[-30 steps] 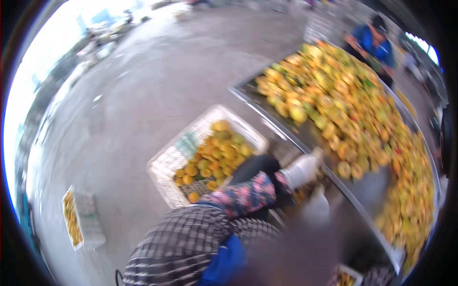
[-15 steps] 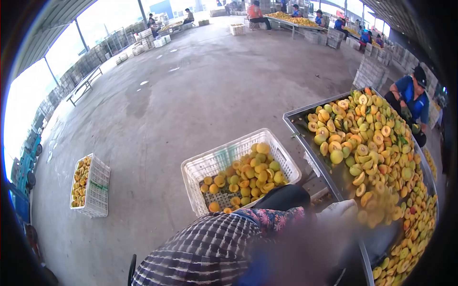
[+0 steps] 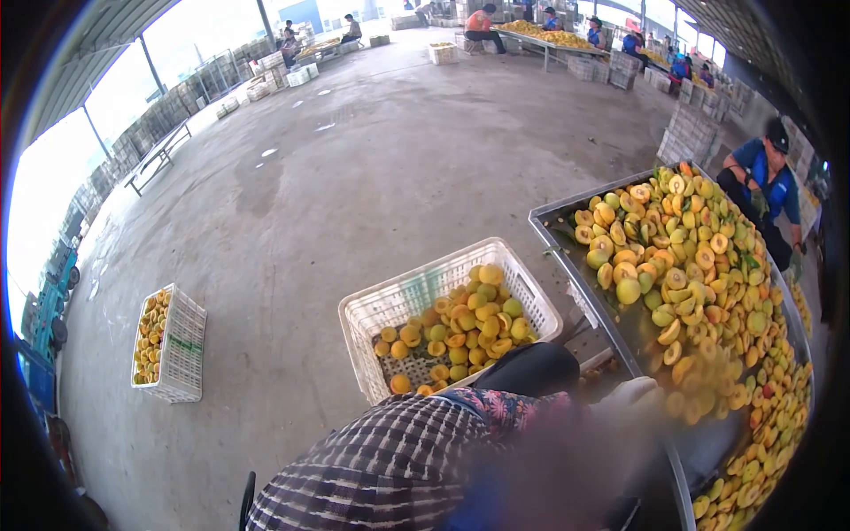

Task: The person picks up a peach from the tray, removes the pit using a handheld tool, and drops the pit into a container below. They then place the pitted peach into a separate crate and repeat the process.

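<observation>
My left hand, in a whitish glove below a floral cuff and a checked sleeve, is at the near edge of a metal-rimmed table. A blurred patch covers part of the hand, and I cannot tell whether its fingers hold anything. Halved yellow peaches are heaped on the table just beyond it, many with the cut face up. Left of the table, a white plastic crate holds more peaches. My right hand does not show.
A second white crate filled with fruit stands on the concrete floor at left. Across the table sits a person in blue. Stacked crates stand behind. Farther back, people sit at fruit-covered tables; a bench is at left.
My gloved left hand has shifted slightly at the table edge, and its outline looks more rounded. The person opposite has lowered an arm toward the right side.
</observation>
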Available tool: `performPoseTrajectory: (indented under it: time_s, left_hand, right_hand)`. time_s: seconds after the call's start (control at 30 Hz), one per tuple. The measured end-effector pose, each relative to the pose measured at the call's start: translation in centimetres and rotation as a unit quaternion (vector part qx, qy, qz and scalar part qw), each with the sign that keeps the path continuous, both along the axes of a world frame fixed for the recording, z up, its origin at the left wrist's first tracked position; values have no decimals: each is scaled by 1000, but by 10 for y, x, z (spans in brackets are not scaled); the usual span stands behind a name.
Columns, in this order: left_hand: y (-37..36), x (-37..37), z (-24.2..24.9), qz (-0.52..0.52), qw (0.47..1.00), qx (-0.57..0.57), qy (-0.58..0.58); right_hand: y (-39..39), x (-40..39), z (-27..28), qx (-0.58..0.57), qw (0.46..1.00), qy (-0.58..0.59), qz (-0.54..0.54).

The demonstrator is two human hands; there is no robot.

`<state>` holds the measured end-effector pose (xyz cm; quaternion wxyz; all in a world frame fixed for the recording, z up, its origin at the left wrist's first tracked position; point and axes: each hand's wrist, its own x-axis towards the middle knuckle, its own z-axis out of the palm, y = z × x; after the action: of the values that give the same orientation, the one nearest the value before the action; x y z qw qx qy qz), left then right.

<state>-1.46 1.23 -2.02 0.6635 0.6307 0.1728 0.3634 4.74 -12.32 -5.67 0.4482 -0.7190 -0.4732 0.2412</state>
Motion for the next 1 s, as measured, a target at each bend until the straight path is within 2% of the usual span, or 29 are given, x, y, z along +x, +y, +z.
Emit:
performPoseTrajectory:
  time_s: [0.1, 0.2, 0.3, 0.4, 0.5, 0.57, 0.67, 0.73, 0.8, 0.83, 0.9, 1.0]
  left_hand:
    - [-12, 0, 11, 53, 997, -19, 48]
    - [-8, -8, 25, 9, 994, -93, 63]
    - [-14, -3, 16, 15, 989, -145, -18]
    - [-14, 0, 17, 33, 989, -143, -4]
    - [-10, -5, 23, 43, 994, -79, 63]
    - [-16, 4, 6, 99, 992, -50, 67]
    - [-27, 13, -3, 181, 981, 52, 55]
    - [-32, 11, 1, 177, 982, 39, 50]
    - [-24, 6, 8, 109, 991, -63, 48]
    - [-22, 3, 10, 81, 992, -78, 49]
    - [-20, -2, 13, 23, 993, -106, 51]
    - [-12, -4, 23, -30, 985, -74, 153]
  right_hand:
    - [9, -6, 38, -101, 991, 83, 43]
    - [2, -4, 8, -6, 998, 68, 6]
    - [2, -8, 1, 47, 993, 112, 9]
    - [8, -12, 33, -85, 991, 107, 5]
    - [6, -12, 31, -67, 995, 79, 10]
    - [6, -12, 21, -29, 997, 64, 9]
    - [7, -17, 21, -8, 999, 32, 4]
    - [5, -19, 29, -64, 997, 29, -14]
    - [3, -14, 3, 7, 994, 107, -10]
    - [4, -11, -3, 43, 988, 147, -9]
    - [-4, -1, 2, 11, 994, 109, 20]
    - [-11, 1, 26, -69, 993, 93, 36]
